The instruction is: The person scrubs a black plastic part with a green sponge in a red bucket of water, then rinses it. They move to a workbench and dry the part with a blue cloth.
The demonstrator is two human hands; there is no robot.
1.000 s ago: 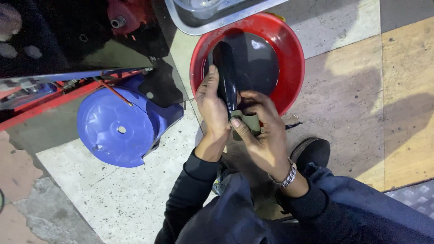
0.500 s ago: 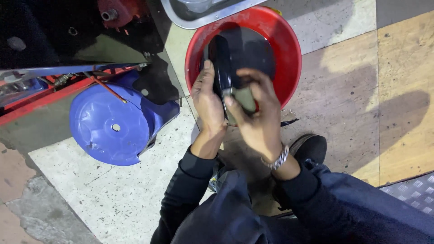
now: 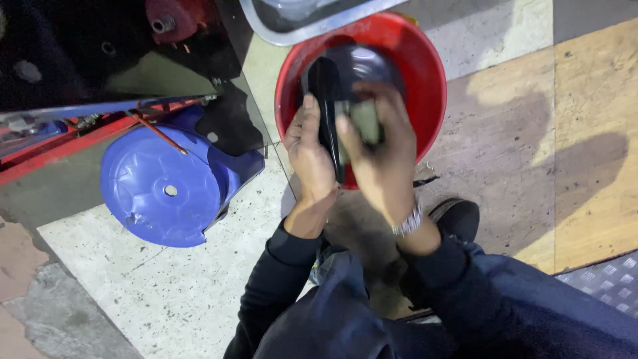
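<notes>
Red plastic: basin (image 3: 432, 86), round, upper centre of the frame, on the floor (image 3: 518, 133); its inside is dark.
Black part: long curved piece (image 3: 327, 100), held upright over the basin's left half, between both hands.
Left hand: (image 3: 309, 156) left of the part, fingers along its left edge, thumb up; grip clamped on the part.
Right hand: (image 3: 379, 156) right of the part, fingers curled over a green-grey pad (image 3: 364, 119) pressed against the part's face; grip clamped on the pad. The hand is blurred.
Wrist: metal bracelet (image 3: 407, 223) on the right wrist, just below the hand.
Sleeves: dark, long (image 3: 286, 266), running to the lower centre of the frame.
Legs: dark blue trousers (image 3: 531, 299) across the lower right; black shoe (image 3: 458, 216) just below the basin's rim.
Blue plastic: round cover (image 3: 163, 189), lying at centre left, edge chipped at the bottom, well apart from the hands.
Metal tray: grey (image 3: 292, 33), upper centre, its rim touching or overlapping the basin's top edge.
Red frame: bar (image 3: 80, 136) slanting across the upper left, above the blue cover; a red machine part (image 3: 176, 20) at the top.
Floor: pale speckled concrete at left, tan and shadowed at right; ribbed metal plate (image 3: 608, 282) in the lower right corner.
</notes>
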